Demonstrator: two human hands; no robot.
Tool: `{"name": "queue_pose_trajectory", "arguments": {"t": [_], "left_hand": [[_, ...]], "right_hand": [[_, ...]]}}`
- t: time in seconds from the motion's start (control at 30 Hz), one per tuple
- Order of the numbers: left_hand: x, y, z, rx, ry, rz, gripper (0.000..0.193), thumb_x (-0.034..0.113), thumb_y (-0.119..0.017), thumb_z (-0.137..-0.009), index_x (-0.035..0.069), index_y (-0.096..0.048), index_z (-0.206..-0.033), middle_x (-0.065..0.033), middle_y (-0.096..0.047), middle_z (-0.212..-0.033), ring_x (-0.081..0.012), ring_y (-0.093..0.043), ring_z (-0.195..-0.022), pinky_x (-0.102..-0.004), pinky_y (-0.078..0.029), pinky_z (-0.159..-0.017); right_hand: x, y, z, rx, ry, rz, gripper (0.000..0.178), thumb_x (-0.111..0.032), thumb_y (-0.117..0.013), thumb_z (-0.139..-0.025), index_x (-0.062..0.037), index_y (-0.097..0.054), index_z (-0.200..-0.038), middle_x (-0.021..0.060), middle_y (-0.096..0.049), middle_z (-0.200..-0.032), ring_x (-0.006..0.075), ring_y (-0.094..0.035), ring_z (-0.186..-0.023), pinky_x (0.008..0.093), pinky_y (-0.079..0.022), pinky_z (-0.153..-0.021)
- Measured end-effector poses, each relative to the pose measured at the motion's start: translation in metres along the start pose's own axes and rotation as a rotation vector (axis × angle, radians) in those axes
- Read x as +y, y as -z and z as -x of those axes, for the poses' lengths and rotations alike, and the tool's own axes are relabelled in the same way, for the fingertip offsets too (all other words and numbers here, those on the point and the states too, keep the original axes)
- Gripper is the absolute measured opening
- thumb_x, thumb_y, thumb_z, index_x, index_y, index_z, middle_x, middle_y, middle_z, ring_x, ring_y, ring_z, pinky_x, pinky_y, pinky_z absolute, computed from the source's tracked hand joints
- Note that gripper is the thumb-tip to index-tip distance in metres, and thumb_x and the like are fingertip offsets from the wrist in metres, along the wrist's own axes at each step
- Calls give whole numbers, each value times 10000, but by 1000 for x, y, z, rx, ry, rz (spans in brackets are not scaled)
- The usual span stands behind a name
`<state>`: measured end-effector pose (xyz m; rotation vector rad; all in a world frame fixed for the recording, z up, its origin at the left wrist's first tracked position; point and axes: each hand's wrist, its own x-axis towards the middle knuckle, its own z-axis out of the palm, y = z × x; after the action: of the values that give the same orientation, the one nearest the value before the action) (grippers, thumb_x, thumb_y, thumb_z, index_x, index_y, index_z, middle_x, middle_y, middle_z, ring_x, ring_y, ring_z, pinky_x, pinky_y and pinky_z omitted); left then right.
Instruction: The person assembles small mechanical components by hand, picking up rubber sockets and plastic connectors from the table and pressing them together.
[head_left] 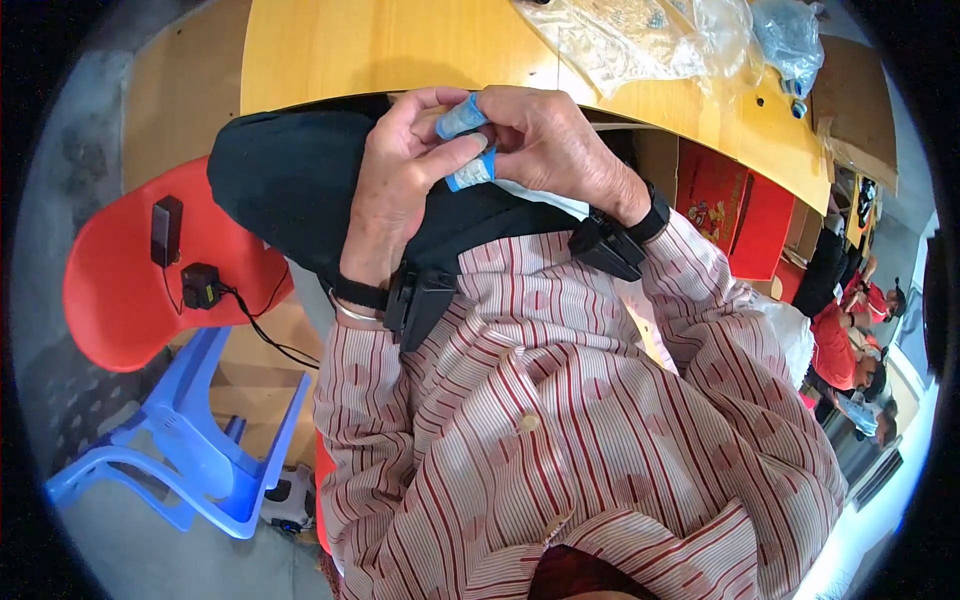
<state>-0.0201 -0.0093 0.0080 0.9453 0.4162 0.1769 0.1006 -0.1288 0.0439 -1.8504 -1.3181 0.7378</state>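
Note:
Both my hands meet above my lap, just short of the table's near edge. Blue-and-whitish wraps, one upper and one lower, seem to cover the tips of my right forefinger and thumb. My right hand is closed in a pinch toward my left hand. The left fingers curl in, and the left thumb presses between the two wraps. Whatever sits between the fingertips is mostly hidden and too small to name. Dark cloth lies across my lap beneath the hands.
The yellow table carries clear plastic bags and a bluish bag. A red chair with small black devices and cables stands left, near a blue plastic stool. Red boxes sit under the table; people are far right.

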Motion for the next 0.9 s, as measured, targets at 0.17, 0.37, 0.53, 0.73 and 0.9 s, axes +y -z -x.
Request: {"name": "queue_pose_trajectory", "arguments": {"t": [0.17,0.37,0.53,0.73,0.9], "left_hand": [[0,1,-3,-19,7,10,404,-16,-656,-757,-46,-493,-1125,-117,-608,-1001,-153,-602,-905,-245,-474,-814],[-2,4,-2,-29,20,-25,412,-2,-659,-761,-47,-490,-1134,-114,-618,-971,-142,-600,-889,-244,-474,-814],[-3,3,-1,-15,38,-37,445,2,-662,-757,-62,-464,-1150,-123,-622,-977,-142,-604,-873,-250,-476,-816],[-3,5,-2,-55,45,-34,497,12,-679,-740,-63,-447,-1172,-131,-624,-979,-151,-606,-883,-261,-475,-812],[0,2,-3,-91,46,7,499,21,-674,-753,-50,-444,-1190,-124,-615,-999,-147,-596,-914,-255,-463,-819]], "right_hand": [[13,-5,2,18,-79,-164,283,-79,-716,-651,2,-567,-878,114,-538,-692,200,-568,-599,308,-466,-553],[6,0,5,79,125,175,252,-62,-678,-642,-17,-578,-869,118,-548,-746,294,-571,-709,370,-468,-627],[4,-2,7,97,172,208,268,-64,-669,-642,-37,-571,-891,113,-545,-768,316,-566,-741,383,-468,-645],[13,1,1,-7,161,-28,269,-72,-692,-646,-46,-552,-874,74,-515,-728,233,-544,-674,323,-455,-601],[10,1,1,-9,84,-135,265,-66,-712,-646,-36,-559,-860,58,-517,-721,172,-517,-646,285,-441,-590]]}}
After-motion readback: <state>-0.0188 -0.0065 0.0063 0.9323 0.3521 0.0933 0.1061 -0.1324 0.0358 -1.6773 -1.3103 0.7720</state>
